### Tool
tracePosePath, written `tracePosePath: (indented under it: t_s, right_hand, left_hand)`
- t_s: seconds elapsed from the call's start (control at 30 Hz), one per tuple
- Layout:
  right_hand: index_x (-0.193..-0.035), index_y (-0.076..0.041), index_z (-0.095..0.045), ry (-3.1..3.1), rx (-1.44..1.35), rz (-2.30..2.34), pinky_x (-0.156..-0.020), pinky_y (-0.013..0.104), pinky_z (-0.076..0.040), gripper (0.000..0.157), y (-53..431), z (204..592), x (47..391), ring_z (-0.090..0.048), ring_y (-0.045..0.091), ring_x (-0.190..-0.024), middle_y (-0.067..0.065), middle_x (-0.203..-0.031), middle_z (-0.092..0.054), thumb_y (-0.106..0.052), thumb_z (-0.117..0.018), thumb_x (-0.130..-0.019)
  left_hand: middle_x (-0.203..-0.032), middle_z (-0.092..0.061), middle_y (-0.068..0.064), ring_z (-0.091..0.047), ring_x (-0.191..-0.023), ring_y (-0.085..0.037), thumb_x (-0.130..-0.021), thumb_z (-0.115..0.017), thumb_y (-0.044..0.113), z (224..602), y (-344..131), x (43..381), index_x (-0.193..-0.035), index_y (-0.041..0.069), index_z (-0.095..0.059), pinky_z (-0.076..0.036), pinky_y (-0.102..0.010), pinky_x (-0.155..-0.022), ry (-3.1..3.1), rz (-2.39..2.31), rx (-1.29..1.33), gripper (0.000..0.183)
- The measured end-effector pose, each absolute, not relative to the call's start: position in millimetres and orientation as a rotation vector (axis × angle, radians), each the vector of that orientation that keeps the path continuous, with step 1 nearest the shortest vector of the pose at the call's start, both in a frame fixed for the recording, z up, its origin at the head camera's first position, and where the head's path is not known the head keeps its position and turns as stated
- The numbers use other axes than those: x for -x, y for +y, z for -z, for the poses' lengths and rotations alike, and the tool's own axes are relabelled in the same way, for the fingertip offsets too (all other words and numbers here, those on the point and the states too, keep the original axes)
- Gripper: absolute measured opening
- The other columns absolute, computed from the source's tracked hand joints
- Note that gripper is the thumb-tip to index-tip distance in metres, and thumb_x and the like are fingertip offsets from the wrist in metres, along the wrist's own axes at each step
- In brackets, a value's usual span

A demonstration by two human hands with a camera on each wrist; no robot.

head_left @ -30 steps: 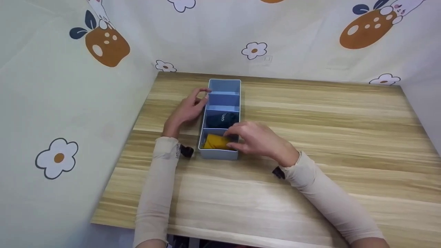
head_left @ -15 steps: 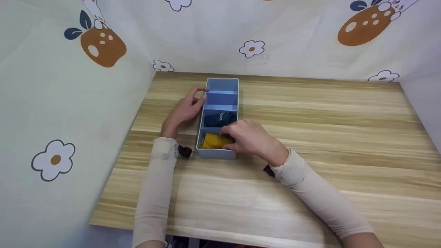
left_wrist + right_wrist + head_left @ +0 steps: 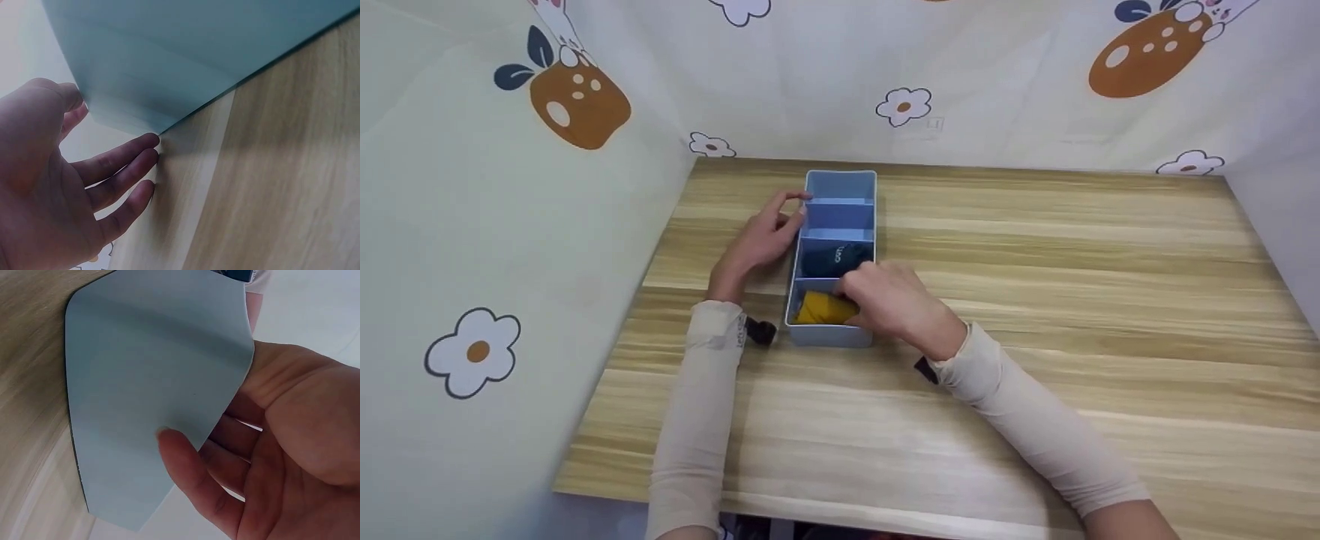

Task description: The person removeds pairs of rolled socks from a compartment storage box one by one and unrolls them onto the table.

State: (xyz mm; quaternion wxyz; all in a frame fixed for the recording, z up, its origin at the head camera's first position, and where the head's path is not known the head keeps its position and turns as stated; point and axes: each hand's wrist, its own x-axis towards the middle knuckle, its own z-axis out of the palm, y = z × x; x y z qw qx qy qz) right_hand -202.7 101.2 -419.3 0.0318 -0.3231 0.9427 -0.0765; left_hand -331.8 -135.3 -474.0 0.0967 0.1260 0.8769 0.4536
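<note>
A long pale-blue divided box [image 3: 831, 335] stands on the wooden table, its several compartments in a row. In the nearest compartment lies a folded yellow cloth [image 3: 821, 307]; behind it sits a dark teal rolled cloth [image 3: 829, 260] with pale lettering. My right hand [image 3: 896, 300] reaches over the box's right wall, thumb and fingers bent about the yellow cloth's right end; the right wrist view shows one fingertip [image 3: 169, 436] against the outer wall. My left hand [image 3: 765, 236] rests at the left side near the far end, with straight fingers [image 3: 121, 160] touching the wall.
Bare wooden tabletop [image 3: 1035, 300] spreads to the right of the box. A pale patterned sheet [image 3: 997, 112] hangs at the back and both sides. Dark wrist devices sit at each cuff, the left one [image 3: 760, 331] close to the box.
My right hand has moved slightly left, deeper into the nearest compartment, covering more of the yellow cloth's right end. My left hand stays at the box. The whole view has shifted slightly.
</note>
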Motion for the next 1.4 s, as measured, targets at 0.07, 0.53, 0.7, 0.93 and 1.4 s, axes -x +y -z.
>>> tracePosePath:
  t_s: [0.07, 0.53, 0.7, 0.93, 1.4]
  right_hand:
    - [-0.103, -0.012, -0.082, 2.901, 0.988, 0.223, -0.06, 0.037, -0.048, 0.023, 101.0, 419.5, 202.6, -0.064, 0.026, -0.073, 0.006, -0.081, -0.071, -0.03, -0.089, -0.092]
    - [-0.099, -0.013, -0.083, 2.905, 1.015, 0.22, -0.061, 0.037, -0.05, 0.014, 100.8, 418.4, 204.3, -0.065, 0.028, -0.073, 0.005, -0.078, -0.07, -0.024, -0.088, -0.093]
    - [-0.099, -0.014, -0.083, 2.912, 1.026, 0.217, -0.064, 0.042, -0.054, 0.012, 101.3, 419.2, 206.5, -0.066, 0.028, -0.075, 0.006, -0.082, -0.073, -0.024, -0.086, -0.094]
    - [-0.097, -0.014, -0.083, 2.937, 1.002, 0.208, -0.062, 0.045, -0.056, 0.014, 101.1, 419.5, 207.6, -0.068, 0.03, -0.076, 0.007, -0.084, -0.076, -0.028, -0.087, -0.093]
    - [-0.097, -0.016, -0.081, 2.944, 1.108, 0.206, -0.059, 0.043, -0.054, 0.019, 104.2, 424.9, 209.4, -0.069, 0.028, -0.073, 0.003, -0.082, -0.076, -0.033, -0.088, -0.092]
  left_hand:
    - [-0.162, -0.056, -0.01, -0.06, -0.144, -0.032, -0.113, -0.046, 0.055, 473.5, -135.4, 331.7, -0.151, 0.045, -0.047, -0.043, -0.059, -0.124, 2.594, -1.344, -0.372, 0.039]
    - [-0.155, -0.062, -0.013, -0.064, -0.139, -0.03, -0.114, -0.047, 0.051, 471.3, -134.6, 329.9, -0.151, 0.041, -0.049, -0.045, -0.056, -0.121, 2.61, -1.35, -0.414, 0.038]
    - [-0.16, -0.057, -0.011, -0.061, -0.142, -0.031, -0.114, -0.046, 0.051, 469.5, -133.2, 330.9, -0.152, 0.041, -0.048, -0.043, -0.057, -0.123, 2.605, -1.344, -0.393, 0.039]
    - [-0.161, -0.057, -0.012, -0.059, -0.145, -0.031, -0.114, -0.045, 0.054, 468.0, -131.9, 331.7, -0.151, 0.045, -0.048, -0.04, -0.057, -0.126, 2.605, -1.325, -0.361, 0.038]
    - [-0.144, -0.07, -0.018, -0.068, -0.132, -0.03, -0.114, -0.045, 0.051, 472.4, -133.6, 331.9, -0.151, 0.04, -0.048, -0.048, -0.055, -0.116, 2.615, -1.332, -0.419, 0.039]
